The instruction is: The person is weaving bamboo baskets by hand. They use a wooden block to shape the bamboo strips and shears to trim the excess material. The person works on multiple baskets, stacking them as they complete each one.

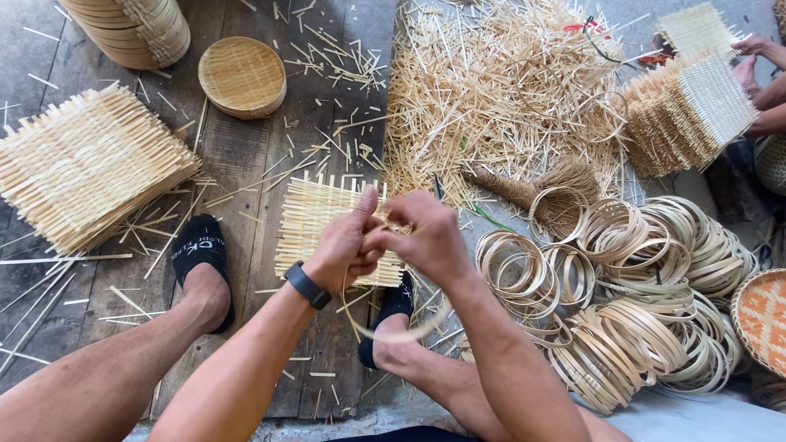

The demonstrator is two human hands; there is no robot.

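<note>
My left hand [348, 241] and my right hand [426, 237] meet at the middle of the view, both closed on a square woven bamboo mat [315, 225] held above the plank floor. A thin bamboo ring [401, 331] hangs below my hands, over my right foot; what holds it is hidden. A black band sits on my left wrist. My feet in black socks rest on the planks, one at the left and one under the mat.
A stack of woven mats [86, 164] lies left. A round woven tray [242, 76] and stacked trays [131, 29] sit at the top. Loose bamboo sticks [499, 90] pile beyond my hands. Bamboo rings [647, 295] heap at right. Another person's hands [757, 61] hold mats at top right.
</note>
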